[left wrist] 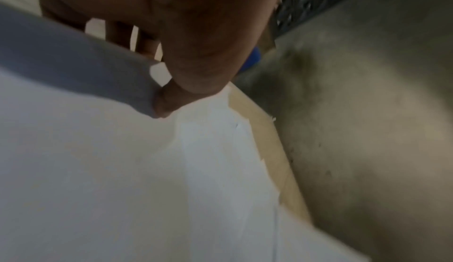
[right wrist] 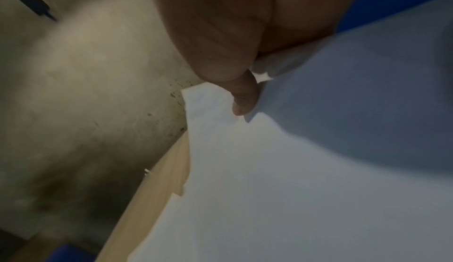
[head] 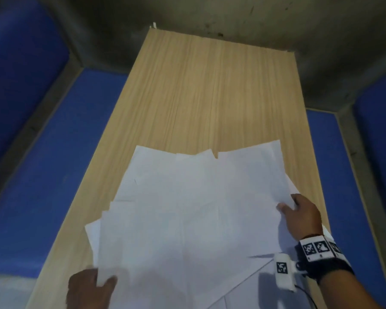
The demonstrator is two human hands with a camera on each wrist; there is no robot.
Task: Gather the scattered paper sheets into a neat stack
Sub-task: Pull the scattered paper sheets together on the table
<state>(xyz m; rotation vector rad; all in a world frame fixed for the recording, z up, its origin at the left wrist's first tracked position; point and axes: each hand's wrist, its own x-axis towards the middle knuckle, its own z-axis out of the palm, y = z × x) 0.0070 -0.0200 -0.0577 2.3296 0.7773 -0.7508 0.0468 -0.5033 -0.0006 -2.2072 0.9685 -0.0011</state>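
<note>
The paper sheets (head: 187,210) lie in a loose, fanned pile on the near half of the wooden bench (head: 210,90), corners splayed out toward the far end and to both sides. The left hand (head: 89,288) is at the pile's near-left corner; in the left wrist view its thumb and fingers (left wrist: 166,99) pinch the edge of several sheets, the thumb on top and the rest underneath. The right hand (head: 301,217) is at the right edge, further up the bench; its thumb lies over the top sheet, and the right wrist view shows fingers (right wrist: 242,99) curled under the paper edge, so it also grips sheets.

The pile therefore sits between the two hands, its bulk lying inward and ahead of both. The long axis of most sheets seems to run away from the person, though several are skewed. The hands hold diagonally opposite parts of the pile, the left nearer the body and the right further out. Squaring the stack would probably call for drawing both edges inward toward the middle. One sheet at the near right (head: 254,284) lies under the right wrist, outside either grip, and looks likely to be left behind.
</note>
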